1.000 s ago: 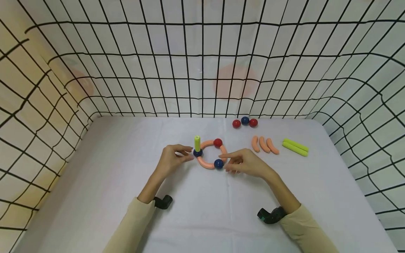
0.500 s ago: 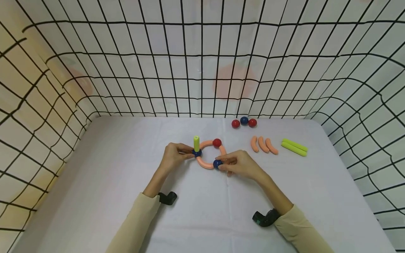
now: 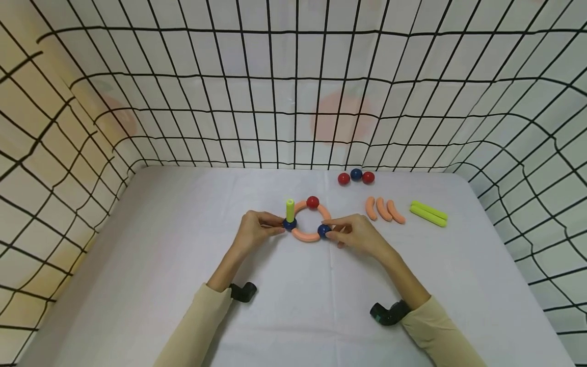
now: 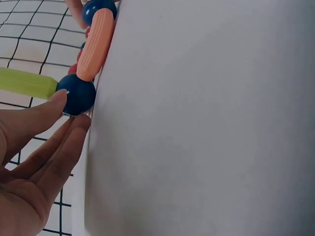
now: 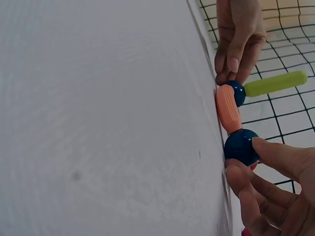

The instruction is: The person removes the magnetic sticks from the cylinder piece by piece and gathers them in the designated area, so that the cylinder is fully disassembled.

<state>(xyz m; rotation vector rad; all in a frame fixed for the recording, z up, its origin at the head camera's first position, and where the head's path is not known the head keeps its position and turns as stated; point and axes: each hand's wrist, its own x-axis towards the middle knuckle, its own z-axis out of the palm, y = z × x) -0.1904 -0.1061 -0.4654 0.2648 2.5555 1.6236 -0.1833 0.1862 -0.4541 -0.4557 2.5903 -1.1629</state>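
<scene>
On the white cloth a ring of curved orange pieces point(image 3: 306, 237) is joined by balls. At its left is a blue ball point(image 4: 78, 94), from which a lime-green stick point(image 3: 290, 210) stands upright. My left hand point(image 3: 254, 230) pinches this ball between thumb and fingertips. A second blue ball point(image 5: 241, 147) forms the ring's right corner, pinched by the thumb and fingers of my right hand point(image 3: 358, 234). The red ball point(image 3: 313, 202) sits at the far side of the ring, untouched. My right fingers partly cover the curved piece beside the right ball.
Behind the ring lie two loose red balls point(image 3: 344, 179) with a loose blue ball point(image 3: 356, 174) between them. Further right are three loose curved orange pieces point(image 3: 382, 209) and two lime-green sticks point(image 3: 428, 213). A black wire grid point(image 3: 293, 112) encloses the back and sides.
Both hands have closed in from beside the ring and taken hold of its two blue balls. The ring has turned slightly counterclockwise, its right ball moving away from me and to the right.
</scene>
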